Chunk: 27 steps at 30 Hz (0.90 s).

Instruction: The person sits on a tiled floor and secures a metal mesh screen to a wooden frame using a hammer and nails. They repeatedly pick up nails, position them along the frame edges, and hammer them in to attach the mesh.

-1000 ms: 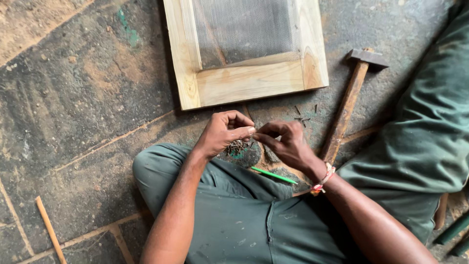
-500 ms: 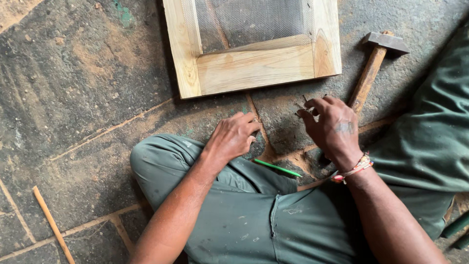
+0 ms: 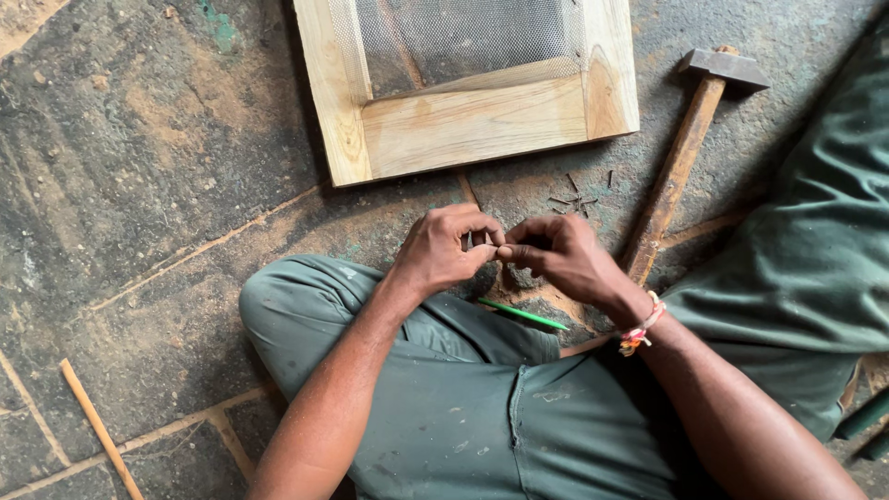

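My left hand (image 3: 443,252) and my right hand (image 3: 563,257) meet fingertip to fingertip above my lap. Both pinch something small and thin between them; it looks like a small nail, though the fingers mostly hide it. A few loose small nails (image 3: 574,197) lie on the stone floor just beyond my hands. Further out lies a pale wooden frame (image 3: 472,125) with grey wire mesh (image 3: 463,37) stretched over its opening. A hammer (image 3: 681,162) with a wooden handle lies to the right of my right hand, head pointing away.
A green pencil (image 3: 523,315) rests by my knee under the hands. My legs in green trousers (image 3: 463,407) fill the lower part. A thin wooden stick (image 3: 97,428) lies at the lower left. More green cloth (image 3: 815,241) is on the right.
My right hand, which had reached out toward the loose nails by the hammer, has come back to meet my left hand. The left hand rose slightly.
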Available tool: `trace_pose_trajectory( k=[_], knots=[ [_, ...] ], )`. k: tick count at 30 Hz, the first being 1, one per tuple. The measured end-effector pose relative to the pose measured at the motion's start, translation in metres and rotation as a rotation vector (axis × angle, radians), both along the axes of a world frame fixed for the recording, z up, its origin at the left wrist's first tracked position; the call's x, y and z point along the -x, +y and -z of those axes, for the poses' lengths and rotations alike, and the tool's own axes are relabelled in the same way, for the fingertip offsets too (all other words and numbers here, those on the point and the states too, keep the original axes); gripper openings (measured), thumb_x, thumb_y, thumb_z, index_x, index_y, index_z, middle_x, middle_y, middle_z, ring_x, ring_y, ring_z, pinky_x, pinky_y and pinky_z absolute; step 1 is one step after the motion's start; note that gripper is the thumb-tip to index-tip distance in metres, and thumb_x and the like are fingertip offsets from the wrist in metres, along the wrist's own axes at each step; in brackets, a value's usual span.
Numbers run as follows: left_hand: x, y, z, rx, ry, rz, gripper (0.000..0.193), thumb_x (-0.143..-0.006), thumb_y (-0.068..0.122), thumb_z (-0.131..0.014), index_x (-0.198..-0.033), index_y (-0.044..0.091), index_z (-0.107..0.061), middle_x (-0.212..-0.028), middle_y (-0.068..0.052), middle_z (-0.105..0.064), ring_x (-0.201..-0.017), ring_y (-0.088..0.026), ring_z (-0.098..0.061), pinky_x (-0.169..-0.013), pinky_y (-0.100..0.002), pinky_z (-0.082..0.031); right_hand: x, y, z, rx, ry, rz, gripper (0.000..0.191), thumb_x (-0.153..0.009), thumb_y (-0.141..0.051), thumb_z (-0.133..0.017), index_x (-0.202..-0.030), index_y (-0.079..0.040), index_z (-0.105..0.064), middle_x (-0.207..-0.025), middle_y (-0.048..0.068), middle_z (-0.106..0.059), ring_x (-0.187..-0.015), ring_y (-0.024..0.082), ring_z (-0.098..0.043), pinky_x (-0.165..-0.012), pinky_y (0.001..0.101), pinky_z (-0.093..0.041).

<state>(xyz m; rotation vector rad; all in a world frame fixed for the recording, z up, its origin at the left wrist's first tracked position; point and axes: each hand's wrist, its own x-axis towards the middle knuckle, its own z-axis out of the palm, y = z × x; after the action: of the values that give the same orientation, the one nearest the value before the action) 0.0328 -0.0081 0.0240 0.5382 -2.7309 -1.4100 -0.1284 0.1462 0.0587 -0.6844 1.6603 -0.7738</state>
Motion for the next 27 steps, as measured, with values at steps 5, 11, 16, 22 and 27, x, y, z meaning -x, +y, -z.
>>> trace_pose_trajectory(
  k=[5, 11, 16, 22, 27],
  knots=[
    [0.005, -0.002, -0.006, 0.099, 0.015, -0.061, 0.019, -0.086, 0.028, -0.083, -0.088, 0.014, -0.072, -0.077, 0.001, -0.068, -0.065, -0.008, -0.064, -0.056, -0.029, -0.059, 0.025, 0.013, 0.004, 0.27, 0.467, 0.036, 0.014, -0.092, -0.018, -0.076, -0.101, -0.01, -0.08, -0.095, 0.007, -0.079, -0.079, 0.016, -0.076, -0.072, 0.0298, -0.061],
    [0.005, -0.012, -0.028, 0.182, -0.011, -0.232, 0.016, -0.086, 0.026, -0.083, -0.087, 0.015, -0.071, -0.079, 0.002, -0.07, -0.066, -0.01, -0.066, -0.058, -0.031, -0.056, 0.049, 0.028, 0.007, 0.251, 0.918, 0.159, 0.019, -0.088, -0.005, -0.078, -0.106, -0.001, -0.077, -0.101, 0.017, -0.075, -0.086, 0.03, -0.073, -0.079, 0.038, -0.058],
    [0.008, -0.013, -0.048, 0.175, 0.04, -0.267, 0.015, -0.086, 0.021, -0.082, -0.089, 0.013, -0.071, -0.079, 0.0, -0.069, -0.069, -0.014, -0.068, -0.061, -0.033, -0.053, 0.043, 0.028, 0.015, 0.183, 1.195, 0.036, 0.036, -0.083, 0.009, -0.07, -0.117, 0.0, -0.075, -0.111, 0.018, -0.071, -0.102, 0.035, -0.067, -0.09, 0.0425, -0.055],
    [0.009, -0.014, -0.059, 0.166, -0.005, -0.285, 0.014, -0.086, 0.021, -0.083, -0.089, 0.013, -0.072, -0.076, -0.001, -0.067, -0.064, -0.015, -0.065, -0.059, -0.034, -0.052, 0.062, 0.039, 0.012, 0.137, 0.883, 0.254, 0.035, -0.092, 0.007, -0.067, -0.124, -0.006, -0.074, -0.119, 0.013, -0.069, -0.109, 0.029, -0.068, -0.098, 0.0391, -0.056],
    [0.009, -0.017, -0.061, 0.134, -0.003, -0.309, 0.016, -0.085, 0.02, -0.083, -0.09, 0.011, -0.071, -0.077, -0.001, -0.068, -0.063, -0.014, -0.066, -0.058, -0.033, -0.052, 0.046, 0.036, 0.009, 0.184, 1.076, 0.007, 0.043, -0.077, 0.011, -0.065, -0.117, -0.001, -0.073, -0.113, 0.018, -0.066, -0.109, 0.036, -0.062, -0.094, 0.0436, -0.054]
  ],
)
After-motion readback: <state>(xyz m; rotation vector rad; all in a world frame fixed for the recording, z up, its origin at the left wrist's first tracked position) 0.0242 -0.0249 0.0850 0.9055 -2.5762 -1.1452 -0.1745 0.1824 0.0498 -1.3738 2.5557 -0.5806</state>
